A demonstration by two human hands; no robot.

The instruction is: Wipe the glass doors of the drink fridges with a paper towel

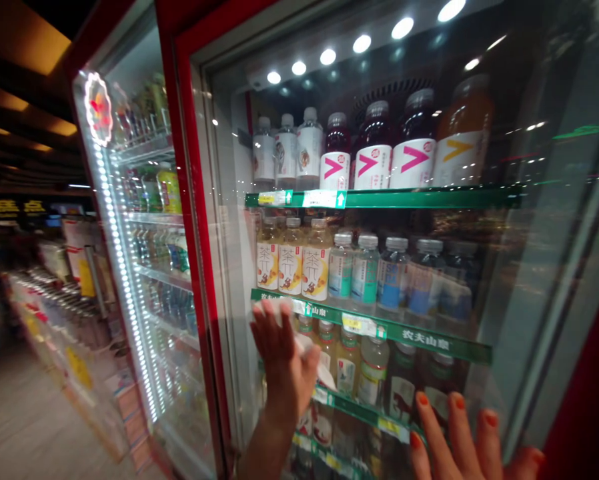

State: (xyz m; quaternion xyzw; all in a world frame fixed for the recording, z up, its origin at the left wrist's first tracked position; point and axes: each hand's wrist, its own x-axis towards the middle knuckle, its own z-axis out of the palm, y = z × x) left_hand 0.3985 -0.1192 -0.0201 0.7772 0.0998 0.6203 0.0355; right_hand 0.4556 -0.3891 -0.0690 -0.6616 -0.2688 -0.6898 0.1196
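Observation:
My left hand (284, 360) is raised in front of the cooler's glass door (519, 267), fingers pointing up and slightly blurred. A crumpled white cloth or tissue (325, 370) shows between its thumb and fingers and sticks out past the thumb, seemingly against the glass. Part of it is hidden by the hand. At the lower right, my right hand (459, 440) has its fingers spread, orange nails showing, and nothing visible in it. Its fingertips are at or close to the glass. Behind the door stand rows of drink bottles (372, 163) on shelves with green edge strips (424, 339).
The door has a red frame (194, 167). On the left stands a second lit cooler (154, 267) with an LED strip. Further left is a low display counter (74, 333) beside the floor (24, 407). Bright round lamps (362, 43) show at the cooler's top.

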